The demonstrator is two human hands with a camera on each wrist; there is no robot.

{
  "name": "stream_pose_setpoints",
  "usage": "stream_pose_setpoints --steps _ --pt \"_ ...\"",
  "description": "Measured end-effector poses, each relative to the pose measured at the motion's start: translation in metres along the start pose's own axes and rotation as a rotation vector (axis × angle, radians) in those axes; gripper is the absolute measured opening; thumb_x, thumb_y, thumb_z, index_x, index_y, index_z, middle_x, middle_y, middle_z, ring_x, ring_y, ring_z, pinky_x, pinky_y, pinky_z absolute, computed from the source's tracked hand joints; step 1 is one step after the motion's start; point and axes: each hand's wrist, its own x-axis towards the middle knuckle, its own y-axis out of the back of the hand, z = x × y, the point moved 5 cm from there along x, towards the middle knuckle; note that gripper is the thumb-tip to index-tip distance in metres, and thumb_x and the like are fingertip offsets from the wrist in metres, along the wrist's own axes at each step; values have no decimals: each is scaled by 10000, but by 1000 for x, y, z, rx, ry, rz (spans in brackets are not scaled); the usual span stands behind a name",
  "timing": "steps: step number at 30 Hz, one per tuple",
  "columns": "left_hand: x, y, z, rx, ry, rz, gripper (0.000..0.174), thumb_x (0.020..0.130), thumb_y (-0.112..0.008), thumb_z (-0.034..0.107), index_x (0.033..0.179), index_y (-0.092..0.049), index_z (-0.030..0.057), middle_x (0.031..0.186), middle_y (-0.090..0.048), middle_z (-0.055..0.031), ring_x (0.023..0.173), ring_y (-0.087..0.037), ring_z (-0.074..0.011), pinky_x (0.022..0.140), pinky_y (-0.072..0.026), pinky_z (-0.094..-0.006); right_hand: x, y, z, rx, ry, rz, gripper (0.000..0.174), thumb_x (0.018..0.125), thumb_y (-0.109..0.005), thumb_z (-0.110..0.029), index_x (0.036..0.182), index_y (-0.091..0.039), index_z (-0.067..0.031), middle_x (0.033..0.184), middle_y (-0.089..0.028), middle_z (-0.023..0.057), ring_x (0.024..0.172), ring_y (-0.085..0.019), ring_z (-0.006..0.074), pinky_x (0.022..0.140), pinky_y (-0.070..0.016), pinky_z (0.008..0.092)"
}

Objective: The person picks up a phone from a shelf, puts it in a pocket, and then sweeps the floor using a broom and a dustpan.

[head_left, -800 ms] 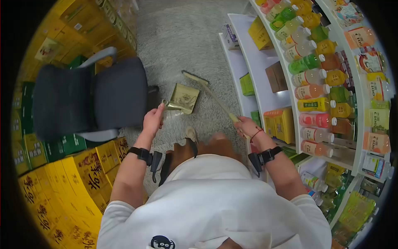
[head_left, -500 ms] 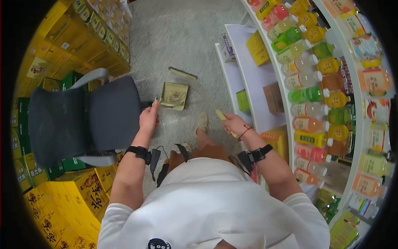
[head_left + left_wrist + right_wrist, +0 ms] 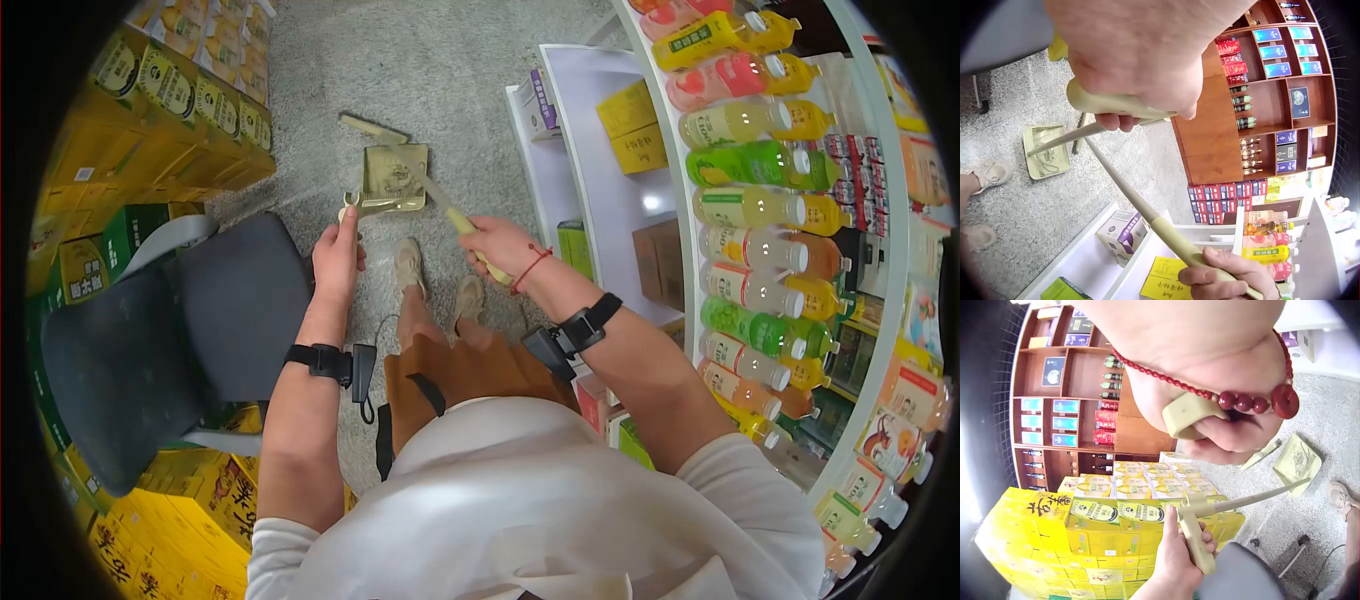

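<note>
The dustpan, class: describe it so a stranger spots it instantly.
On the grey floor, between the office chair and the white shelves, are the person's shoes. Ahead of them is the yellowish dustpan, its handle in the left hand. Unlike the narrow broom head nearby, it is a squarish tray.

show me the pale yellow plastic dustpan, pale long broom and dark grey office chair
Pale yellow plastic dustpan (image 3: 374,180): head view, pan's left side.
Pale long broom (image 3: 436,191): head view, on its pole.
Dark grey office chair (image 3: 243,310): head view, seat.
</note>
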Motion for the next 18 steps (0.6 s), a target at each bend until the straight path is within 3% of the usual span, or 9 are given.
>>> stream_pose_setpoints --steps 5,8,13,15,18 --pt "50 2 24 -21 14 -22 486 858 -577 489 796 -563 7 610 -506 -33 516 -486 -103 453 -400 -251 44 -6 -46 -292 58 7 352 850 -549 -106 1184 -508 -3 651 -505 11 506 -464 81 462 -378 237" --pt "76 3 43 -14 51 -75 449 841 -614 434 801 -564 -10 618 -526 -39 517 -498 -106 459 -412 -257 68 -13 -60 -160 52 35 411 835 -560 -88 1226 -486 15 646 -504 10 503 -459 85 486 -387 239" --pt "98 -6 70 175 3 -198 358 791 -679 294 857 -557 -37 668 -585 -57 504 -529 -117 493 -444 -260 99 -27 -85 -216 15 83 499 819 -577 -87 1288 -441 20 653 -513 15 506 -469 91 480 -392 244" --pt "102 -20 76 109 -3 -303 340 775 -702 232 910 -547 -38 697 -597 -67 518 -553 -127 532 -468 -254 103 -31 -96 -248 16 116 522 815 -586 -94 1302 -430 14 657 -518 15 509 -474 93 479 -394 243" --pt "110 -34 79 -63 145 -399 361 776 -717 221 947 -542 -44 745 -609 -74 609 -592 -145 573 -496 -266 103 -41 -106 -205 17 112 559 798 -595 -105 1320 -416 -13 697 -543 24 534 -501 95 485 -407 241"
